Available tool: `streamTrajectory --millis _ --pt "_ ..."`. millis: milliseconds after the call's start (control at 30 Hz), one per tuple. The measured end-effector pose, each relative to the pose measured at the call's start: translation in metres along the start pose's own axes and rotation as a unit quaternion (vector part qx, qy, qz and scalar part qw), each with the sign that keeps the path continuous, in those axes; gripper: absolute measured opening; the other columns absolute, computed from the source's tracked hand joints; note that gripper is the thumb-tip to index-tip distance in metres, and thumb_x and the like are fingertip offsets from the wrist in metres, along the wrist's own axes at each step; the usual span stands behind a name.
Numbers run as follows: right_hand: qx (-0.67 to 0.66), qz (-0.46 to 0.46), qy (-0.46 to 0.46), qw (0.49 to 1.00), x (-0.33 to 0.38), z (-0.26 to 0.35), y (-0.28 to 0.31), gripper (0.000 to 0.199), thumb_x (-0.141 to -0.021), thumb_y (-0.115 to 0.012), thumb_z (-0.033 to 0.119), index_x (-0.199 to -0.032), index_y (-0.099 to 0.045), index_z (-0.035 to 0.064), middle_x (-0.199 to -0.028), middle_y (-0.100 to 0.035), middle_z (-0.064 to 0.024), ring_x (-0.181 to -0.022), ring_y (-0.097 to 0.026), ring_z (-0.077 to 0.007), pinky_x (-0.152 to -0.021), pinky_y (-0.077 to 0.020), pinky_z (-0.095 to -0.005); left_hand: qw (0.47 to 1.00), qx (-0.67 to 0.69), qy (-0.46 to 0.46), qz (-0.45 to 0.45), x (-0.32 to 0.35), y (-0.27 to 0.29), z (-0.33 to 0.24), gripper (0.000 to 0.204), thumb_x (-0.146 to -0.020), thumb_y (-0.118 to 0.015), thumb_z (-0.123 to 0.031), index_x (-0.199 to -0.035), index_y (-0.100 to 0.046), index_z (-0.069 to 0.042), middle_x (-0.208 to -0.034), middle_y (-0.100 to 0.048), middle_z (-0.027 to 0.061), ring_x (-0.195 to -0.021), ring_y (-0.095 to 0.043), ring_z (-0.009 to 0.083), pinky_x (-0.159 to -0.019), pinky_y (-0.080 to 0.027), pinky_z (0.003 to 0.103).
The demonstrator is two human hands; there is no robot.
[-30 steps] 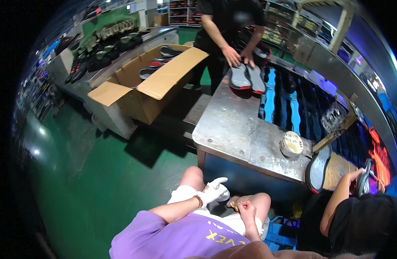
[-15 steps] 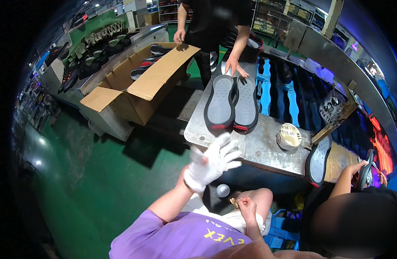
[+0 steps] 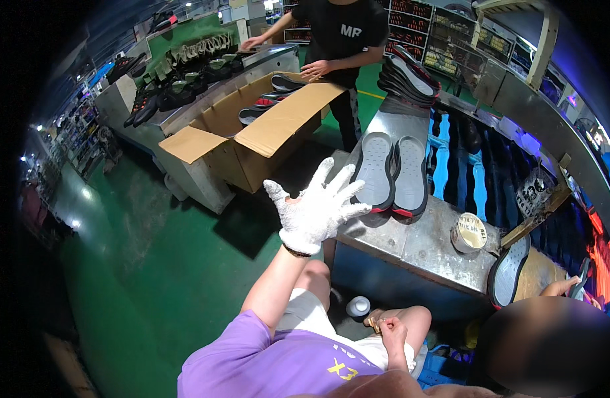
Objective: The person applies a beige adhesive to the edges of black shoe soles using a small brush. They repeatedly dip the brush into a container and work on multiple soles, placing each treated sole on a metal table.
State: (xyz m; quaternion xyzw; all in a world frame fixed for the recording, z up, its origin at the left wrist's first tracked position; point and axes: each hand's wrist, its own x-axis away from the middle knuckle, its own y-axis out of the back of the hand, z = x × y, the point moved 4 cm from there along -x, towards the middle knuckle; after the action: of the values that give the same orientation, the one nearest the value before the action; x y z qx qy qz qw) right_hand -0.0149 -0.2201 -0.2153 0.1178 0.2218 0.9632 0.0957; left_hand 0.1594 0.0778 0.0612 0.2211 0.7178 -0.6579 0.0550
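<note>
My left hand [image 3: 318, 209], in a white glove with a hole near the thumb, is held up with its fingers spread and holds nothing. Its fingertips come close, in the picture, to a pair of grey shoe soles with black and red edges. The left sole [image 3: 374, 174] and the right sole [image 3: 409, 174] lie side by side on the metal bench [image 3: 411, 249]. Low over my thigh, my right hand [image 3: 393, 330] is bare and closed on a small tan thing [image 3: 372, 323] whose kind I cannot make out.
A round tub [image 3: 469, 233] stands on the bench near another sole [image 3: 510, 272]. Stacked soles [image 3: 409, 79] sit at its far end. Across from me, a person in black [image 3: 348, 40] stands by an open cardboard box [image 3: 258, 162] holding soles. Dark and blue strips [image 3: 442, 159] run behind the bench.
My gloved left hand has spread wider and turned upright. The person across has taken a hand off the soles and now reaches over the box. The whole view has shifted.
</note>
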Motion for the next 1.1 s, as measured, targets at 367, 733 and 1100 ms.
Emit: streamTrajectory --millis 367,733,1100 --pt "0.043 -0.014 0.023 0.999 0.001 0.001 0.004 0.023 -0.084 -0.075 0.02 -0.082 -0.07 -0.0025 -0.071 -0.073 -0.0156 -0.065 -0.071 -0.0217 -0.066 -0.0555 -0.034 0.999 -0.006 0.002 0.042 0.0 -0.007 -0.01 0.129 -0.063 -0.059 -0.093 -0.162 -0.023 -0.019 -0.169 -0.009 0.0216 -0.152 -0.013 0.0501 -0.11 -0.015 0.082" --pt "0.057 0.004 -0.003 0.998 0.001 -0.002 0.003 0.022 -0.084 -0.076 0.019 -0.085 -0.07 -0.0027 -0.071 -0.073 -0.0152 -0.065 -0.071 -0.0205 -0.064 -0.0552 -0.033 0.236 -0.96 -0.024 0.151 -0.059 0.042 0.11 0.056 -0.087 -0.066 -0.034 -0.137 -0.057 -0.01 -0.15 -0.047 0.022 -0.144 -0.037 0.0443 -0.115 -0.029 0.064" --pt "0.065 0.001 -0.009 0.998 -0.003 -0.015 0.007 0.022 -0.084 -0.076 0.02 -0.084 -0.07 -0.0018 -0.073 -0.074 -0.0159 -0.066 -0.071 -0.0219 -0.066 -0.0556 -0.0343 0.203 -0.961 -0.073 0.175 -0.076 0.073 0.123 0.025 -0.088 -0.059 -0.021 -0.109 -0.07 -0.013 -0.113 -0.07 0.0124 -0.126 -0.059 0.035 -0.116 -0.033 0.054"
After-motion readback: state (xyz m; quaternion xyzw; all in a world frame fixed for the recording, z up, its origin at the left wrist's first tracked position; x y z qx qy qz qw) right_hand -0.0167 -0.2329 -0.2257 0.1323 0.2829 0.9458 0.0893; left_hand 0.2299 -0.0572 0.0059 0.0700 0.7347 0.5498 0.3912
